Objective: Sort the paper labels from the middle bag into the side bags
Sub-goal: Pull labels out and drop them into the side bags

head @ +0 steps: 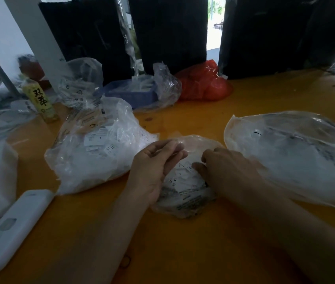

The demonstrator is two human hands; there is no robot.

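Three bags: clear plastic, on the orange desk (183, 253).
Middle bag (185, 191): labels inside, between both hands.
Left hand (154, 169): fingers pinched its rim.
Right hand (226, 171): fingers curled onto labels; grasp unclear.
Left bag (92, 152): nine o'clock, full.
Right bag (297, 154): three o'clock.
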